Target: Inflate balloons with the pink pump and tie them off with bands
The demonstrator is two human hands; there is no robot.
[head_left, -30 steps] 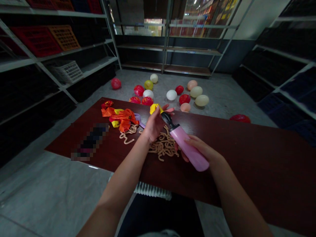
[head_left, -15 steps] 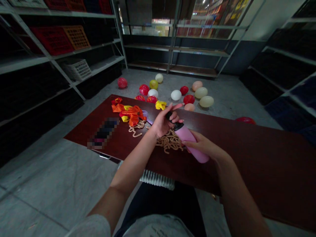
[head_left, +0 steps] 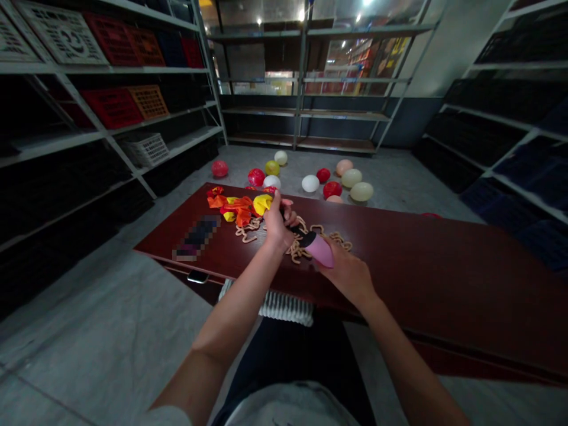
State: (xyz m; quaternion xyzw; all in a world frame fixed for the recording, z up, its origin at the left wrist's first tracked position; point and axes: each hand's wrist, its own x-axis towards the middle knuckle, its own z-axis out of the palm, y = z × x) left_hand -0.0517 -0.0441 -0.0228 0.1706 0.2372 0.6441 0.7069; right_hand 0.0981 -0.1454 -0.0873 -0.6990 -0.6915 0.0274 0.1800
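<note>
A pink balloon pump (head_left: 322, 251) with a black end is held between my two hands over the dark red table. My right hand (head_left: 348, 272) wraps round its pink body and hides much of it. Round the black end curl the fingers of my left hand (head_left: 280, 225), its thumb pointing up. A yellow balloon (head_left: 262, 204) shows just beyond the left hand; whether it is fixed to the pump cannot be seen. Tan curly strands (head_left: 298, 251) lie under the pump. Limp orange balloons (head_left: 242, 210), with red and yellow ones, lie to the left.
A blurred-out dark object (head_left: 197, 236) lies on the table (head_left: 426, 266) at left. Inflated balloons (head_left: 310, 183) rest on the floor beyond. A white crate (head_left: 148, 149) and coloured crates sit on left shelving. Metal racks (head_left: 339, 112) stand behind; dark crates line the right.
The view has tipped upward. My right hand has moved forward and left along with the pump, whose pink body shows less. The yellow balloon now appears left of my left hand's fingers.
</note>
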